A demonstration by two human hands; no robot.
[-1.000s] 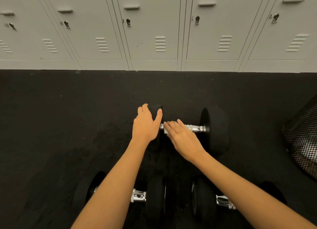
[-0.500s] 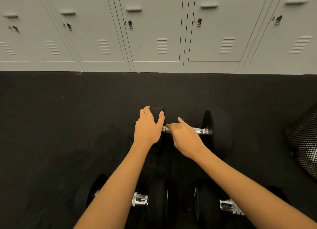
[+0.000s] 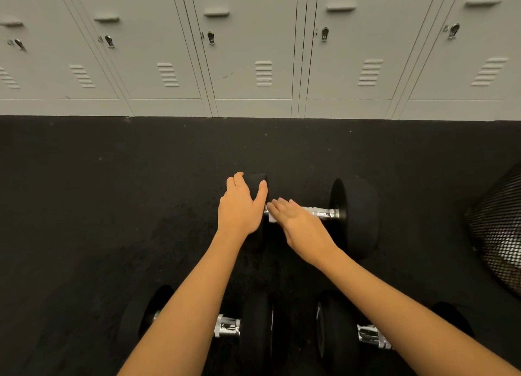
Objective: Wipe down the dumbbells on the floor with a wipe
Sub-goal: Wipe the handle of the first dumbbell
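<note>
Three black dumbbells with chrome handles lie on the black floor. My left hand (image 3: pixel 239 209) rests on the left head of the far dumbbell (image 3: pixel 358 217), thumb spread along the head's inner edge. My right hand (image 3: pixel 301 229) lies over the left part of that dumbbell's handle (image 3: pixel 324 213), its fingers stretched out towards the left head. A small white wipe (image 3: pixel 272 219) shows under the fingertips, pressed against the handle. The thumb is hidden. Two more dumbbells lie nearer me, one on the left (image 3: pixel 256 330) and one on the right (image 3: pixel 335 333), partly behind my forearms.
A row of grey lockers (image 3: pixel 253 51) stands along the far edge of the floor. A black mesh bin (image 3: pixel 499 234) sits at the right edge. Bare black flooring (image 3: pixel 98 206) stretches to the left of the dumbbells.
My right hand's fingers, curled down over the handle half a second ago, now lie stretched out flat, and the white wipe shows beneath them. My left hand has stayed on the dumbbell's head.
</note>
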